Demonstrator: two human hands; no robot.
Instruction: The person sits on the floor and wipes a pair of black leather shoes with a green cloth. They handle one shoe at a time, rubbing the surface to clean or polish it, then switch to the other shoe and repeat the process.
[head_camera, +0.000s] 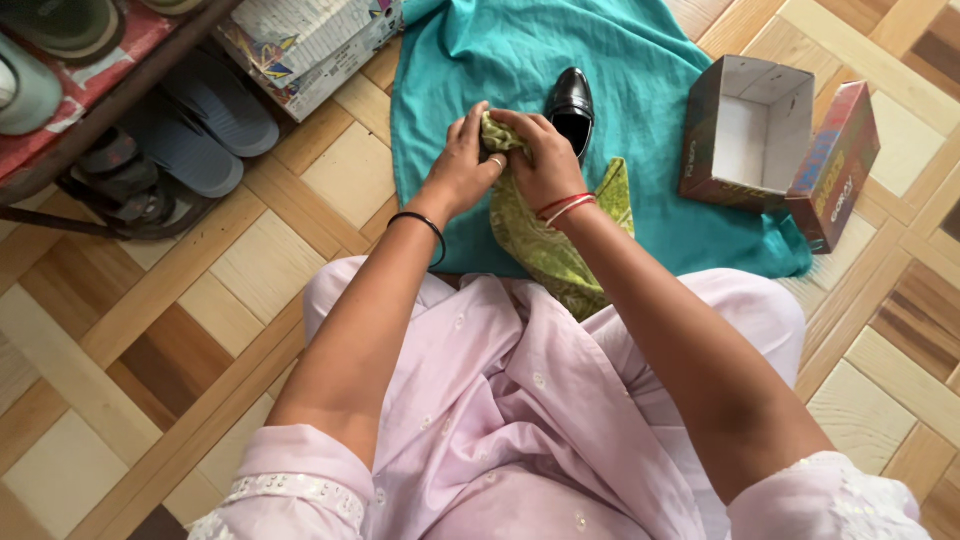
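Note:
My left hand (465, 160) and my right hand (548, 158) meet in front of me, both closed on a green patterned cloth (545, 245) that hangs down toward my lap. Whatever the cloth wraps is hidden under my fingers. Just beyond my right hand a shiny black shoe (572, 105) lies on a teal cloth (520, 60) spread on the floor. A black band circles my left wrist and red threads my right wrist.
An open red shoebox (750, 130) with its lid (835, 165) leaning on it stands at the right on the wooden parquet floor. At the left a low shoe rack (90, 90) holds blue slippers (200, 125) and sandals. A printed cardboard box (310, 45) sits at the back.

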